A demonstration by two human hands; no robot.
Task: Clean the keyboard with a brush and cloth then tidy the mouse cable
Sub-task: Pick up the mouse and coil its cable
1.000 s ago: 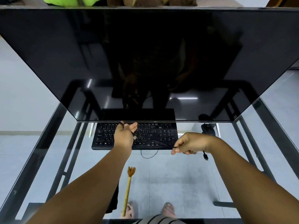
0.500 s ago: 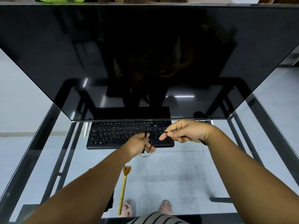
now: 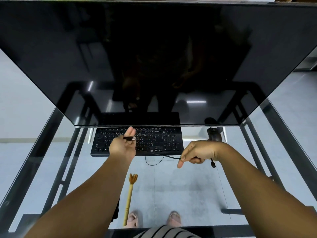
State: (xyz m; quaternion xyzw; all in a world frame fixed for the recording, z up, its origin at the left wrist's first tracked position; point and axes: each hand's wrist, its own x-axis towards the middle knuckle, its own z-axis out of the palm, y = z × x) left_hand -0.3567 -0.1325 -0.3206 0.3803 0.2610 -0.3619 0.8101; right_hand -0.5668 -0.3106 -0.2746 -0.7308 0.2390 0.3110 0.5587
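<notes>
A black keyboard (image 3: 154, 141) lies on the glass desk under the monitor's lower edge. My left hand (image 3: 124, 146) hovers over the keyboard's left half and holds the plug end of the thin black mouse cable (image 3: 159, 154) between thumb and fingers. The cable runs from there to my right hand (image 3: 197, 153), which pinches it in front of the keyboard's right end. A slack loop hangs down between the hands. The black mouse (image 3: 214, 134) sits just behind my right wrist. A bamboo-handled brush (image 3: 130, 194) lies near the desk's front edge. No cloth shows.
A large dark monitor (image 3: 157, 57) fills the upper view and overhangs the keyboard. The glass desktop (image 3: 42, 160) has black frame bars on both sides. A small black connector (image 3: 213, 164) dangles below my right wrist. My feet show through the glass.
The hands were close together over the keyboard's front edge. My right hand has drawn back right along the cable; my left hand has risen over the keys with the plug end.
</notes>
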